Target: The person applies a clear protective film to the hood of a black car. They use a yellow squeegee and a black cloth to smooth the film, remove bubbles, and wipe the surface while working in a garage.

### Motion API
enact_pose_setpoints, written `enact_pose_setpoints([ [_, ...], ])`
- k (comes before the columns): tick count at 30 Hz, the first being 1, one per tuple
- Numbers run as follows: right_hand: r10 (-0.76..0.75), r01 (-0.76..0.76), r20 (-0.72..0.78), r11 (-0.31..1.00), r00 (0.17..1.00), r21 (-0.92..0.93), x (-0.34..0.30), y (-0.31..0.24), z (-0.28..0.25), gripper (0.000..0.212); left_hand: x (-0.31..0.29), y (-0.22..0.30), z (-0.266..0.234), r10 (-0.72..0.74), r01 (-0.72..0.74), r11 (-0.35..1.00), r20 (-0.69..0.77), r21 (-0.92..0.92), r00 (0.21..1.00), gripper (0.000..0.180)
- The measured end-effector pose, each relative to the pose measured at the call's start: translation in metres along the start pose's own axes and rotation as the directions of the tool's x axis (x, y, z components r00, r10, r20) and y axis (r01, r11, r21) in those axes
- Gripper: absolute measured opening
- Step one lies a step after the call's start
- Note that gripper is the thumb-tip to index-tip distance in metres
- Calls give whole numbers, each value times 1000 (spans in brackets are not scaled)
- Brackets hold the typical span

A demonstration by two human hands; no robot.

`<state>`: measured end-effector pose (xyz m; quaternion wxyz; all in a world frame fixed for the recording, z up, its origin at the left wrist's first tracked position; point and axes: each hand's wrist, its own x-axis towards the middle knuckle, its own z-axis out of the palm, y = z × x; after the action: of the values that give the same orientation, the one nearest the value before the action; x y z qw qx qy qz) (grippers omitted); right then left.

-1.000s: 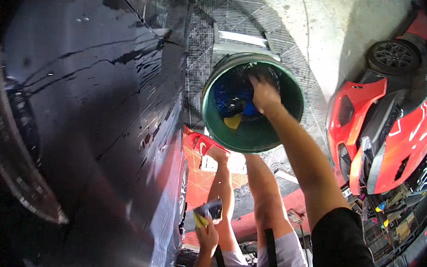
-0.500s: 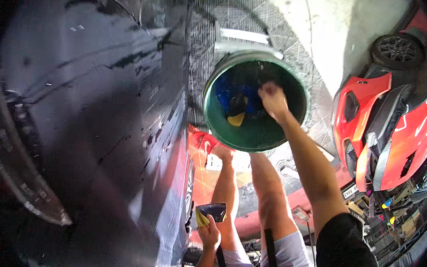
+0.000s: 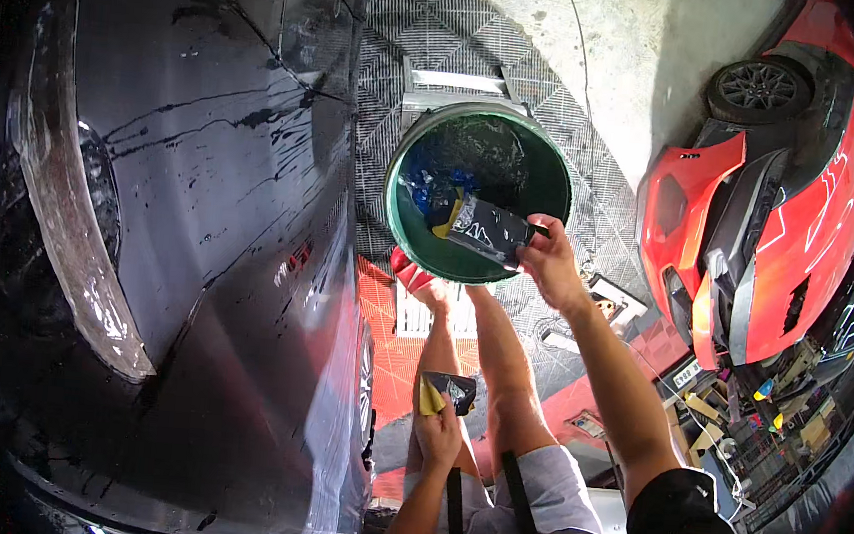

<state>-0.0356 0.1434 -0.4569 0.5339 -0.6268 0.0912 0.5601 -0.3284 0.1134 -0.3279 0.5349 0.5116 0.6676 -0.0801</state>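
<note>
My right hand (image 3: 553, 262) pinches the near edge of a dark, shiny flat sheet (image 3: 490, 230) over the near right side of a green round bucket (image 3: 411, 251). A yellow piece (image 3: 442, 230) shows at the sheet's far end; I cannot tell whether they are joined. Blue things (image 3: 444, 183) lie inside the bucket, and their kind is unclear. Lower down, in front of my legs, my left hand (image 3: 439, 431) is closed on a small black-and-yellow flat piece (image 3: 452, 395), whose yellow part folds up beside the thumb.
To my left is a dark car panel (image 3: 241, 202) streaked with water, with a long lamp (image 3: 80, 210) and clear film (image 3: 333, 440) along its edge. A metal stand (image 3: 461, 84) shows beyond the bucket. A red car (image 3: 820, 238) with its bumper apart stands on the right.
My right hand has come up out of the bucket toward me and now holds the dark sheet. My left hand keeps its piece, a little higher in view. The view has shifted.
</note>
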Motion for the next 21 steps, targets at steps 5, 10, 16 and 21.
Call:
enact_pose_setpoints([
  [5, -141, 131, -46, 977, 989, -168, -44, 32, 50, 73, 8, -53, -17, 215, -204, 972, -100, 116, 971, 62],
  [10, 67, -87, -175, 990, 982, -107, -74, 43, 61, 76, 18, -34, -36, 48, -49, 989, 10, 139, 999, 61],
  [16, 235, -247, 87, 950, 968, 189, -82, 41, 63, 40, 20, -33, -31, -38, 45, 988, -50, 149, 998, 60],
  [21, 235, -248, 78, 922, 969, 296, -61, 27, 48, 19, 18, -34, -11, -36, 37, 999, -52, 22, 998, 59],
])
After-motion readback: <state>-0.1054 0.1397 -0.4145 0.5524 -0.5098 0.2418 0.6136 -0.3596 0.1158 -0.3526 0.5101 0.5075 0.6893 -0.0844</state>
